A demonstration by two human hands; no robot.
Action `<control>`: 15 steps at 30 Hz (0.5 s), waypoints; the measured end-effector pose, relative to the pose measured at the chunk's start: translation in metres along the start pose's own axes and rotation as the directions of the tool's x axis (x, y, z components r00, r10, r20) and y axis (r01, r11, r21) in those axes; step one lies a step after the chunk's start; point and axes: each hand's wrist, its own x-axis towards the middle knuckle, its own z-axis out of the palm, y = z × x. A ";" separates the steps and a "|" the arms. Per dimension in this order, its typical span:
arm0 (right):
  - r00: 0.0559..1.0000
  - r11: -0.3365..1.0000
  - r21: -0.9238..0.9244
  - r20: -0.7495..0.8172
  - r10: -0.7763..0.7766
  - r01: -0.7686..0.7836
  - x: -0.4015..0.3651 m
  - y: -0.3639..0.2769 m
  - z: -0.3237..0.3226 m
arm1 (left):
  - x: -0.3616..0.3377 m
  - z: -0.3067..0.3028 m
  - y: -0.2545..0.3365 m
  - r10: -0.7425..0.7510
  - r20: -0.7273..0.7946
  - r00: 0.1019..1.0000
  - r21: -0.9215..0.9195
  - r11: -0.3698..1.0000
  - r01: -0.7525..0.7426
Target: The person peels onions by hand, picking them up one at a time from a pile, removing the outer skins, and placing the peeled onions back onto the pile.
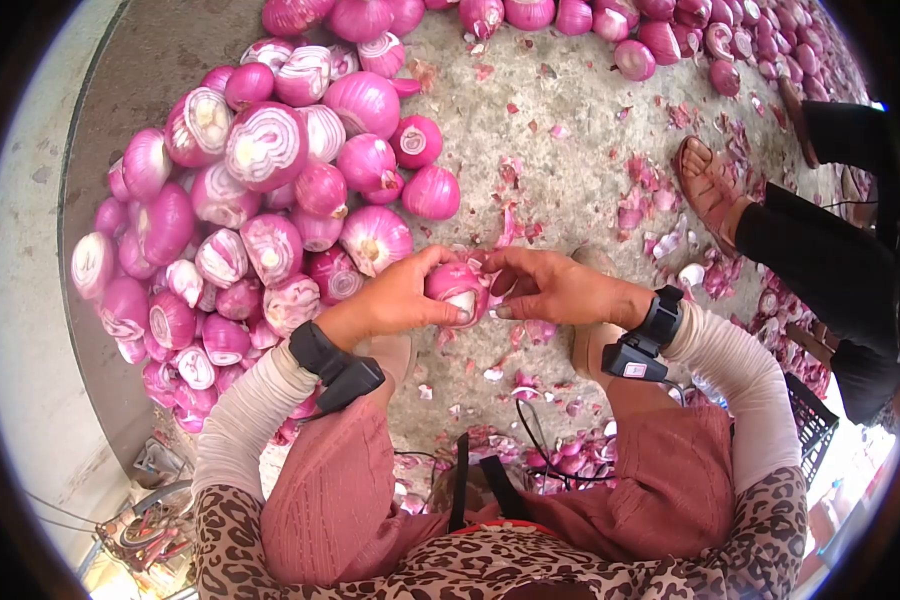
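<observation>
A purple-pink onion [455, 292] with a pale white patch on its near side is held in my left hand [410, 295], thumb below it and fingers around its upper side. Just to the right of the onion is my right hand [545, 288]. Its fingers are bent and its thumb is apart from them, with the fingertips at the onion's upper right edge. Whether they pinch a bit of skin there cannot be made out. Left of my hands lies a large heap of peeled onions [270, 145], some showing white cut faces.
Loose onion skins [650, 190] litter the concrete floor [470, 130]. More onions [660, 40] lie along the far side. Another person's sandalled foot [710, 180] is at the right, near a black crate [810, 420]. A pale wall [40, 300] stands left.
</observation>
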 end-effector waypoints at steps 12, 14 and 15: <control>1.000 0.992 -0.122 -0.020 0.015 -0.017 0.000 0.002 -0.008 | -0.007 -0.031 0.018 0.298 -0.347 0.889 0.706 0.707 0.039; 0.999 0.982 -0.182 -0.004 0.052 -0.052 0.001 -0.003 -0.011 | -0.007 -0.033 0.016 0.320 -0.338 0.885 0.711 0.703 0.017; 0.999 0.980 -0.194 -0.008 0.053 -0.054 0.001 -0.001 -0.012 | -0.007 -0.033 0.016 0.326 -0.338 0.883 0.714 0.700 0.016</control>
